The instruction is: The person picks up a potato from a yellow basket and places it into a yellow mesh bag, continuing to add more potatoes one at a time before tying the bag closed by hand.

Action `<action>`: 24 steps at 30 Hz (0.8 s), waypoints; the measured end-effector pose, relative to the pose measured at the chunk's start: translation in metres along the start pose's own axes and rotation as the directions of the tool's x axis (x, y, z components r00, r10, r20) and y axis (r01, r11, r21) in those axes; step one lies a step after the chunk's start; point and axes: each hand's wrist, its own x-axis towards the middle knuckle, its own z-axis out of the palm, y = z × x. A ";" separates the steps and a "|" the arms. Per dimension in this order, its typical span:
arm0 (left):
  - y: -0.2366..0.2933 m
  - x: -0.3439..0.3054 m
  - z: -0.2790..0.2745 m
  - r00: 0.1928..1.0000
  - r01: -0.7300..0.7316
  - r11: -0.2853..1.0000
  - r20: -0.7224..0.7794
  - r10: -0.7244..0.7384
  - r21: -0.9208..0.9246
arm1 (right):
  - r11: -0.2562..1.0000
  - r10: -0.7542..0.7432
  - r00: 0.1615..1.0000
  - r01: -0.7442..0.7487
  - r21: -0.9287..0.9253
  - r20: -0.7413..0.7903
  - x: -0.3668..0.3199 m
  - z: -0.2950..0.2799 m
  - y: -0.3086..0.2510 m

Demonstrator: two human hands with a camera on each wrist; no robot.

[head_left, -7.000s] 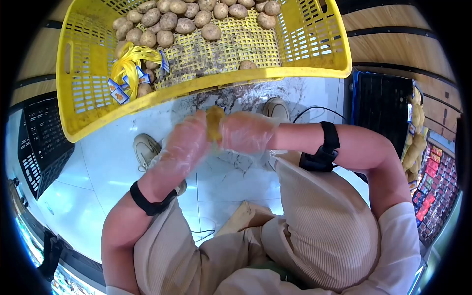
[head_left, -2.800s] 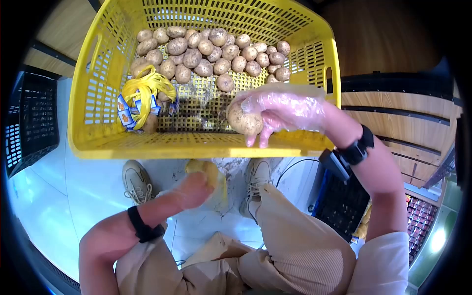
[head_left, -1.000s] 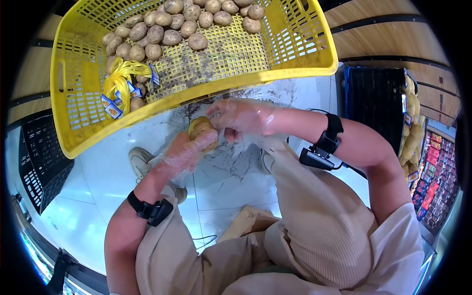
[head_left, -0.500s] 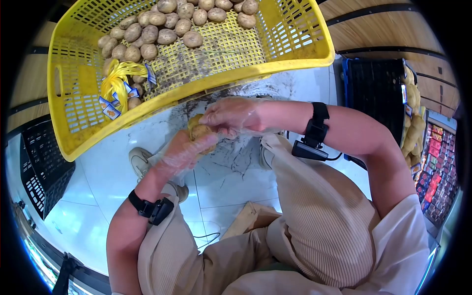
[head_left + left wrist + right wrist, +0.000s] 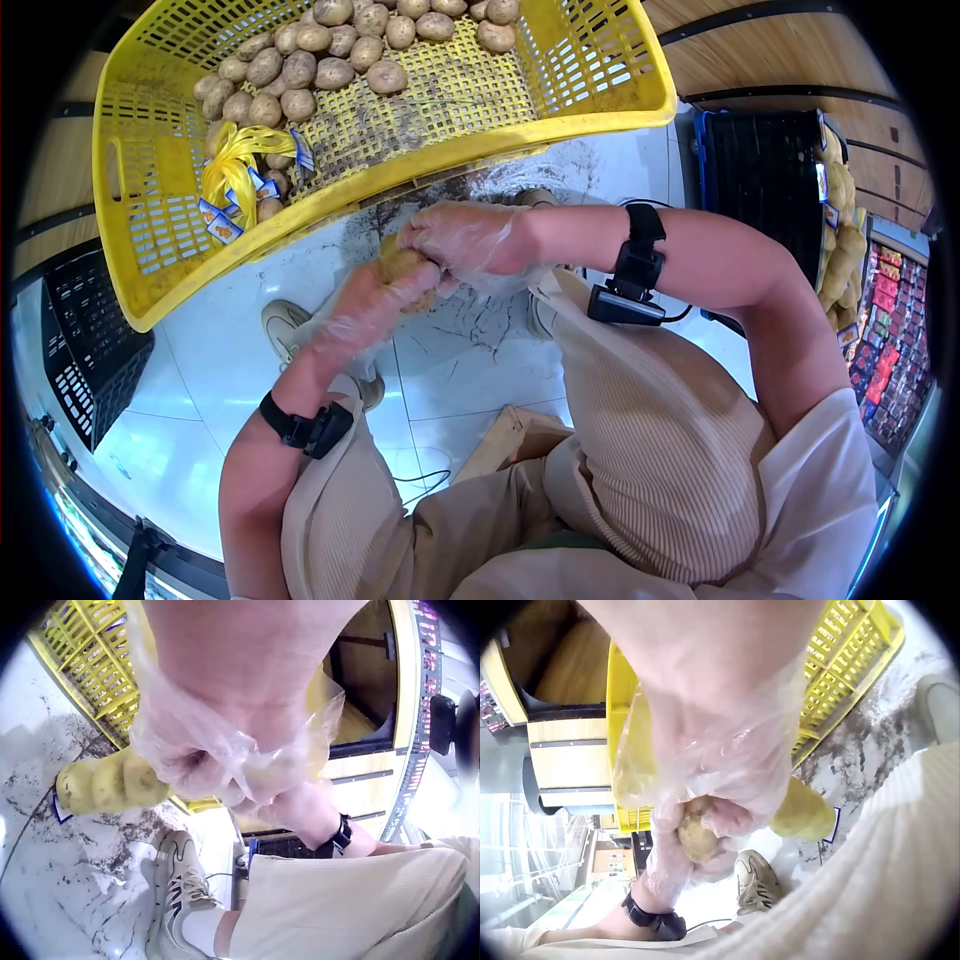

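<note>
"Gripping what?"
"A potato (image 5: 698, 841), toward eleven o'clock from the lap: curled round by left hand (image 5: 372, 302), pinched by bent fingers of right hand (image 5: 470, 238)."
"Changed how?"
"Brought right in since a second ago; likely steadier. Beyond, toward twelve, yellow crate (image 5: 430, 115)."

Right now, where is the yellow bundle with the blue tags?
In the head view, the yellow bundle lies inside the yellow crate, toward its near left corner, beside a few potatoes.

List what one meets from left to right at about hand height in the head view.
Black crate, pale shoe, left hand, right hand, black wrist strap, second black crate, potatoes, red packages.
</note>
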 end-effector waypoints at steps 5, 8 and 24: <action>-0.005 0.001 -0.005 0.988 -0.026 1.000 -0.149 0.024 -0.007 | 0.738 0.459 0.841 -0.541 0.404 0.286 0.007 -0.020 -0.024; -0.008 0.002 -0.005 0.979 -0.065 0.997 -0.195 0.055 -0.046 | 0.354 0.565 0.744 -0.609 0.710 0.356 0.000 -0.004 -0.016; -0.001 -0.001 0.002 0.946 -0.238 0.968 -0.205 0.249 0.077 | 0.594 0.461 0.844 -0.523 0.611 0.274 0.015 -0.008 -0.031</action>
